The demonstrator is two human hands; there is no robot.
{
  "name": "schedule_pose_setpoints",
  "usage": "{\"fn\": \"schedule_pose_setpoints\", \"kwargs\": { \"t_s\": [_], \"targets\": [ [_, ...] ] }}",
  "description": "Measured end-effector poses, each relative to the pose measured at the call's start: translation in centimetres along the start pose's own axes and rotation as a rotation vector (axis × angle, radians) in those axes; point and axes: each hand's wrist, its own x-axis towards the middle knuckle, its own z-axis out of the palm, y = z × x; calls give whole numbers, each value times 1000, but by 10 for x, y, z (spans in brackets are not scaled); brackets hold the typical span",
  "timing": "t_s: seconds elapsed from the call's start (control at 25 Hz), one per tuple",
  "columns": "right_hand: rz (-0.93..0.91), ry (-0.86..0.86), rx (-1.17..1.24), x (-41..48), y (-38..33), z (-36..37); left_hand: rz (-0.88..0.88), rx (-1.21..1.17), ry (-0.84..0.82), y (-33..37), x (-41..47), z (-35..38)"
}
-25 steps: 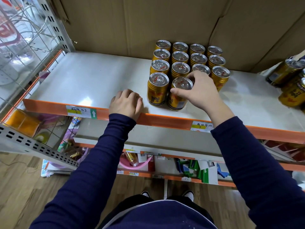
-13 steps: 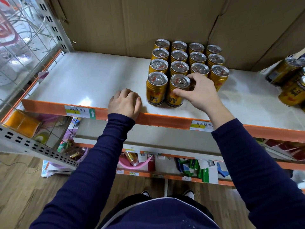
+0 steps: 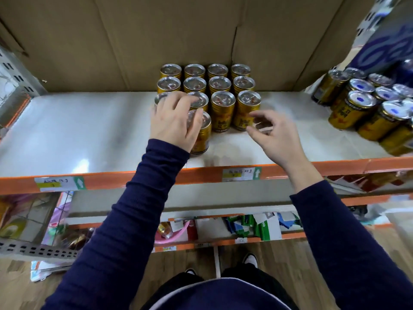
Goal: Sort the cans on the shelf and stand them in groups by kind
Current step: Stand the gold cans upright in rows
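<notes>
- So, the shelf [image 3: 89, 130] carries a tidy block of red-tab gold cans [image 3: 221, 86] at centre back, all upright.
- Well off to the right there's a looser bunch of blue-tab cans [image 3: 362, 104], upright too.
- Left hand [image 3: 174, 124] lies over the front can [image 3: 202, 139]. Too blurry to tell if it's actually clamping it.
- Right hand [image 3: 274, 137] hangs loose-fingered and holds nothing, just right of the block.
- My guess: the right hand's nearer the blue-tab bunch, so that reach goes rightward.
</notes>
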Motion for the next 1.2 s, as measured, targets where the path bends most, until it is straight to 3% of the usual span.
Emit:
{"fn": "schedule_pose_setpoints", "kwargs": {
  "t_s": [0.2, 0.48, 0.56, 0.72, 0.96, 1.2],
  "targets": [
    [116, 184, -85, -2, 58, -79, 125, -81, -160, 77, 36, 57],
    [213, 379, -395, 6, 152, -203, 234, -152, -417, 185, 80, 158],
    [212, 344, -484, 15, 176, -231, 233, -189, -488, 211, 93, 189],
    [167, 113, -635, 35, 205, -249, 123, -261, -641, 255, 111, 244],
    [125, 28, -719, 53, 230, -252, -164, -541, -600, 279, 116, 284],
    [216, -30, -816, 64, 220, -245, -89, -300, -526, 229, 110, 239]
  ]
}}
